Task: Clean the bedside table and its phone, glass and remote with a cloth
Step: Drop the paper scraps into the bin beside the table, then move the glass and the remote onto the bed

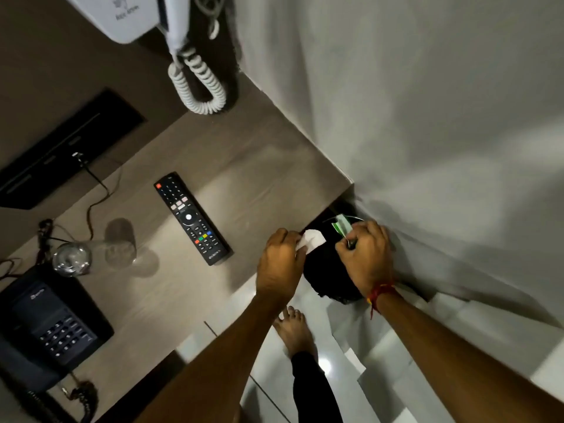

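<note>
The brown bedside table (250, 178) carries a black remote (192, 218) in the middle, a clear glass (91, 254) to the left and a dark phone (48, 325) at the lower left. Both hands are past the table's right edge, over a black bin (323, 279) on the floor. My left hand (280, 264) pinches a small white piece (312, 239); whether it is paper or cloth I cannot tell. My right hand (366, 257) grips a green and white wrapper (341, 225) above the bin.
A white wall unit with a coiled cord (198, 80) hangs above the table's far end. A black wall panel (64, 148) has a thin cable running down to the table. The grey wall (427, 117) stands right of the bin. My bare foot (293, 331) rests on the tiled floor.
</note>
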Demonstrator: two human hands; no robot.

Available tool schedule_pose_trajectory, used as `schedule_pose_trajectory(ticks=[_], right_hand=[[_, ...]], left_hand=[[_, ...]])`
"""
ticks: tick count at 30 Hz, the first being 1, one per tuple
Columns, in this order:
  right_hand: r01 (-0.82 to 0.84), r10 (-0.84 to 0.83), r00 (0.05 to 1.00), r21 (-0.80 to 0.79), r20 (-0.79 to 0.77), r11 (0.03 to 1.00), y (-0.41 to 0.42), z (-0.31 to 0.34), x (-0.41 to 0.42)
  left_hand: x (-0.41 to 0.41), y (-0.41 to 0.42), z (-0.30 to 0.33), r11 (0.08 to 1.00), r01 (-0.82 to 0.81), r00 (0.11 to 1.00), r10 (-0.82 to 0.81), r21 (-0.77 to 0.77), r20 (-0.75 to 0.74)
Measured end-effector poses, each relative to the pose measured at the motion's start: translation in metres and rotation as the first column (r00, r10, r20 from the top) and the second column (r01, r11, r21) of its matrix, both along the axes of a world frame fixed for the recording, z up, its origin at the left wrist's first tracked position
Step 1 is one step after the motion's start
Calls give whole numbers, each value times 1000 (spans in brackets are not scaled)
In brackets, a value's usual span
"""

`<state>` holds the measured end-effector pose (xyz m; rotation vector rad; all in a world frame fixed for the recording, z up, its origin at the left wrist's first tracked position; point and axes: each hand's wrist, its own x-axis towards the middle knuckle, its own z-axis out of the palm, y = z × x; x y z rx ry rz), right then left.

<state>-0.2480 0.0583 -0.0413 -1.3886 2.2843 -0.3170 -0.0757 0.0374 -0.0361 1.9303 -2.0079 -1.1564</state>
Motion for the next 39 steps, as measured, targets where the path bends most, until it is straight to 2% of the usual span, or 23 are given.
schedule_pose_trajectory(ticks=[3, 6, 10, 17, 19, 22, 25, 28, 30, 33, 34, 36, 39], right_hand=[[60, -48, 995, 148, -82, 987, 31, -5, -14], [55, -21, 992, 270, -126, 961, 41, -10, -21], [-16, 82, 981, 351, -174, 936, 40, -12, -24], [-4, 68, 977, 304, -202, 953, 45, 0, -10], [-63, 115, 976, 263, -185, 963, 37, 7, 9], [-148, 169, 976, 153, -137, 977, 16, 17, 45], [-281, 286, 955, 71, -82, 957, -13, 31, 96], [-402, 403, 915, 29, -25, 915, -44, 47, 154], [-439, 438, 899, 52, 29, 897, -60, 53, 185], [-468, 460, 882, 84, 101, 879, -79, 56, 234], [-465, 456, 885, 103, 98, 879, -85, 56, 245], [-455, 449, 890, 138, 78, 879, -95, 53, 263], [-456, 459, 888, 187, 29, 870, -105, 49, 279]], left_hand=[[-24, 20, -7, 998, 52, 998, -53, 40, 27], [-38, 31, -18, 993, 73, 995, -79, 93, 65], [-39, 36, -26, 989, 91, 990, -103, 118, 98], [-3, 37, -5, 998, 56, 993, -53, -21, 109], [19, 31, 7, 998, -17, 995, 22, -59, 100], [52, 23, 21, 974, -216, 973, 220, -68, 67], [97, 25, 29, 883, -464, 884, 467, -66, 28], [146, 34, 33, 737, -672, 740, 673, -74, -16], [175, 35, 34, 592, -803, 596, 801, -71, -57], [220, 36, 39, 296, -955, 295, 940, -25, -170], [230, 33, 41, 246, -969, 248, 949, -33, -195], [249, 23, 43, 214, -976, 214, 945, -26, -249], [269, 1, 41, 225, -970, 173, 909, 98, -379]])
